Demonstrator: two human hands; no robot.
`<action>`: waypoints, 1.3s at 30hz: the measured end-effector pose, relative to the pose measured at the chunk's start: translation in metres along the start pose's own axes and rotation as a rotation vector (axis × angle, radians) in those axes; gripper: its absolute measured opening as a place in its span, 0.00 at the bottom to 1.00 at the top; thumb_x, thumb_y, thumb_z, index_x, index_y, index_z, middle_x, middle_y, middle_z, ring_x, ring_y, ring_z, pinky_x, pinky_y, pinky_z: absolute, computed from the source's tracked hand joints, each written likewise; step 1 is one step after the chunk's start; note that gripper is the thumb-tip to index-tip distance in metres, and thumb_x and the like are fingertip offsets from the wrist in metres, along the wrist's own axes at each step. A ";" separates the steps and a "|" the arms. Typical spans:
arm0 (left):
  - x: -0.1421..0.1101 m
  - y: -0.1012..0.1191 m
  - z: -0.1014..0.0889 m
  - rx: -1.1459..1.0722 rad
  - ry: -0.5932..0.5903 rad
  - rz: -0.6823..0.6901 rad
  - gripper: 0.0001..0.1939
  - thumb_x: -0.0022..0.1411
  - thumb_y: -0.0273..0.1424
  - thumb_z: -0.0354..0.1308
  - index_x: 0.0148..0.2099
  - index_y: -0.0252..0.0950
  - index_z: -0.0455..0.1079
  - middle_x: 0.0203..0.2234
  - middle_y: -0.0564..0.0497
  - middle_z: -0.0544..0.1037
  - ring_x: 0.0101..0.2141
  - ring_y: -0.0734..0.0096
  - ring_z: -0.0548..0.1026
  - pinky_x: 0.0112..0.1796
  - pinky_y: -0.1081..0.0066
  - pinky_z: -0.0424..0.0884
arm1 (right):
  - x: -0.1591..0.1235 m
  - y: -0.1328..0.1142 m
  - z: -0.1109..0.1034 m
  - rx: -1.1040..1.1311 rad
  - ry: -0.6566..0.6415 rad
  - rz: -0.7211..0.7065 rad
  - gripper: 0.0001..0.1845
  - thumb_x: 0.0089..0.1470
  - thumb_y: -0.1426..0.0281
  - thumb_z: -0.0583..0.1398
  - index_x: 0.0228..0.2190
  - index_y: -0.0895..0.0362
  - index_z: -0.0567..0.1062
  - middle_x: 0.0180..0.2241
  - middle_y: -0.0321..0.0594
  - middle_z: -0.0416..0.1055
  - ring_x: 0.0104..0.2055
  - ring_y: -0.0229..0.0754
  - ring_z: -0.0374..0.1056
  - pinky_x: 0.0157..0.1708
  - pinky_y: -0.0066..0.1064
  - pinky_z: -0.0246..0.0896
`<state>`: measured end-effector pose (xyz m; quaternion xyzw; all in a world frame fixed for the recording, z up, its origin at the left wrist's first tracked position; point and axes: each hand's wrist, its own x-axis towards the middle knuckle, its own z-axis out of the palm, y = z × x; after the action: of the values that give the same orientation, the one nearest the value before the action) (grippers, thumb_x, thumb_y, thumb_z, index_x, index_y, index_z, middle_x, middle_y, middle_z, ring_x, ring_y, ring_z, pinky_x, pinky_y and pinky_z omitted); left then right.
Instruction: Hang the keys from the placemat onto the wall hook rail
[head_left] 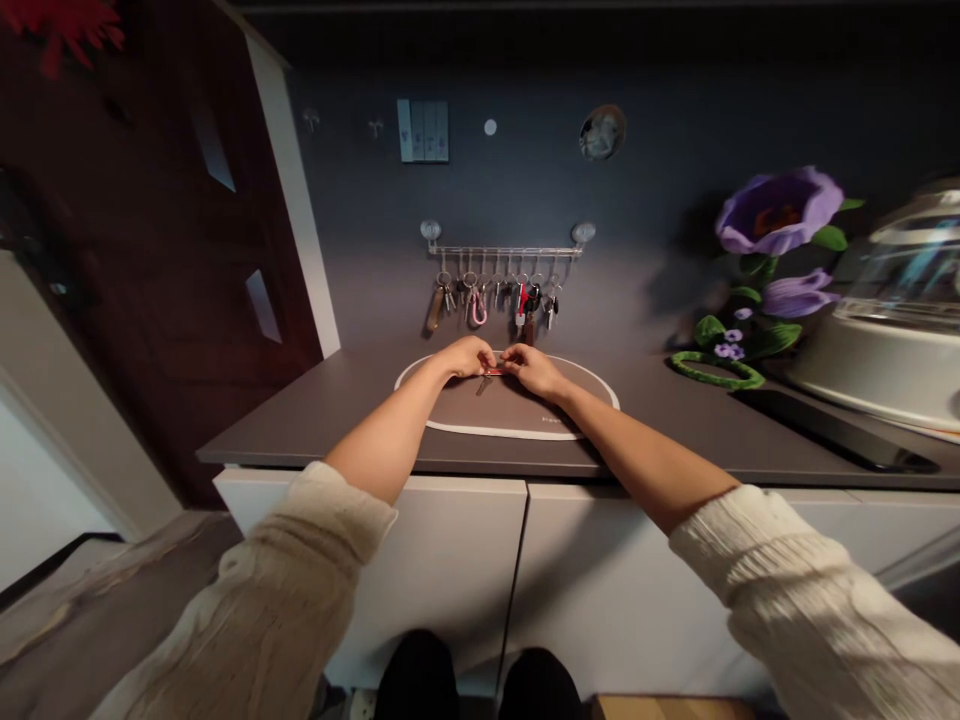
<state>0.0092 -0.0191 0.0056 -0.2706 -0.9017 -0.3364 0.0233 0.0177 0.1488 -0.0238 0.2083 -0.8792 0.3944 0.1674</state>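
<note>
Over a brown oval mat with a white rim (pixel 487 431), my two hands meet at a small red key tag (pixel 495 372). My left hand (pixel 469 356) pinches at its left end, the fingers bent and the wrist arched. At the right end, the fingertips of my right hand (pixel 531 370) close on the tag. A metal key (pixel 484 385) hangs or lies just below it, pointing toward me. The exact grip is too small to make out. Behind my hands, several bunches of keys (pixel 474 295) hang from a clear hook rail (pixel 506 251) on the wall.
The dark counter (pixel 300 410) runs above white cabinet doors (pixel 442 560). To the right stand purple knitted flowers (pixel 780 215), a dark flat slab (pixel 840 430) and a white appliance with a clear dome (pixel 892 350). A dark red door (pixel 172 250) is at the left.
</note>
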 end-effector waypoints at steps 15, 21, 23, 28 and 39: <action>-0.004 0.002 -0.005 0.205 0.025 0.120 0.07 0.43 0.24 0.58 0.29 0.32 0.75 0.21 0.53 0.75 0.24 0.77 0.68 0.28 0.77 0.60 | 0.004 0.004 0.003 -0.058 -0.061 0.012 0.06 0.45 0.73 0.56 0.29 0.59 0.72 0.29 0.37 0.71 0.31 0.35 0.64 0.35 0.26 0.57; -0.006 0.007 -0.006 0.162 0.098 0.094 0.07 0.45 0.23 0.57 0.30 0.31 0.75 0.21 0.52 0.75 0.24 0.77 0.68 0.28 0.77 0.60 | 0.002 -0.002 0.001 -0.045 -0.079 0.045 0.07 0.46 0.72 0.56 0.30 0.60 0.72 0.31 0.38 0.71 0.32 0.35 0.63 0.34 0.26 0.56; -0.005 0.007 -0.006 0.140 0.121 0.094 0.07 0.45 0.23 0.58 0.29 0.31 0.74 0.21 0.52 0.75 0.23 0.78 0.68 0.27 0.77 0.61 | 0.002 -0.002 0.001 -0.023 -0.076 0.053 0.07 0.45 0.71 0.56 0.30 0.60 0.71 0.30 0.38 0.71 0.31 0.35 0.63 0.34 0.26 0.56; 0.000 0.002 -0.005 -0.040 0.166 0.075 0.05 0.46 0.24 0.59 0.29 0.30 0.74 0.21 0.51 0.75 0.23 0.78 0.68 0.27 0.76 0.62 | 0.003 -0.001 0.002 0.081 -0.066 0.053 0.07 0.45 0.72 0.56 0.29 0.60 0.71 0.29 0.38 0.70 0.30 0.34 0.62 0.33 0.25 0.56; 0.001 0.009 -0.003 -0.433 0.338 0.003 0.05 0.47 0.24 0.59 0.31 0.30 0.72 0.22 0.52 0.73 0.24 0.79 0.68 0.32 0.73 0.65 | -0.001 -0.016 0.002 0.420 -0.068 0.081 0.05 0.44 0.71 0.56 0.28 0.59 0.69 0.24 0.35 0.69 0.26 0.33 0.62 0.33 0.28 0.59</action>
<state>0.0127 -0.0149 0.0137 -0.2106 -0.7917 -0.5616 0.1158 0.0263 0.1383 -0.0156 0.2162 -0.7905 0.5681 0.0747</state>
